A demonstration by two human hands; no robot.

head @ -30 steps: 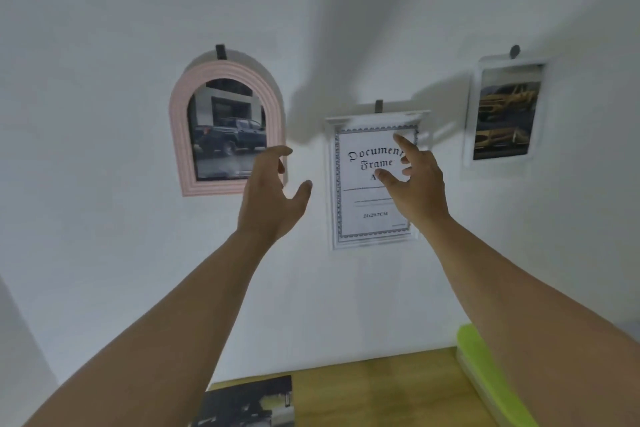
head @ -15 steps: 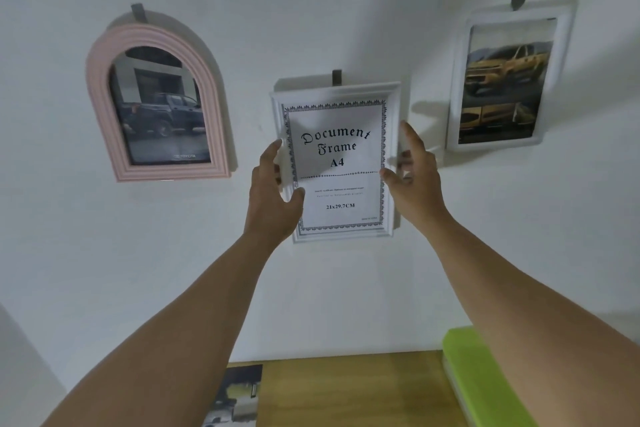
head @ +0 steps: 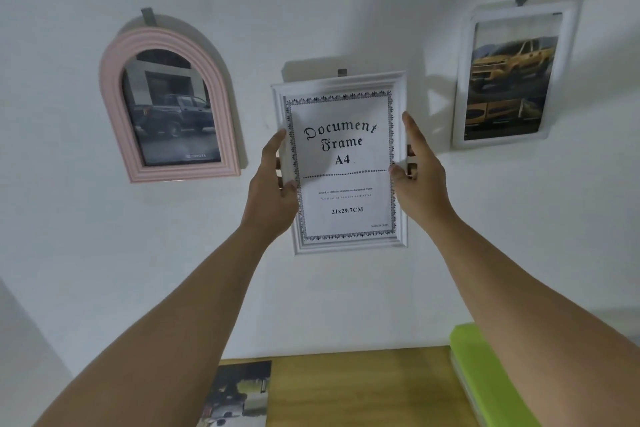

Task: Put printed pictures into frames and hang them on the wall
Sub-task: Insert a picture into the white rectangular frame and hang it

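You hold the white frame (head: 341,163) against the wall (head: 346,10).
It contains its stock insert sheet; pink frame (head: 166,104) and right frame (head: 509,76) contain car prints. Your left hand (head: 273,191) and right hand (head: 420,180) now grip its side edges, having closed in since a second ago.

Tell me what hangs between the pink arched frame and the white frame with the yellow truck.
Head view: the white document frame, gripped at its sides by left hand and right hand.
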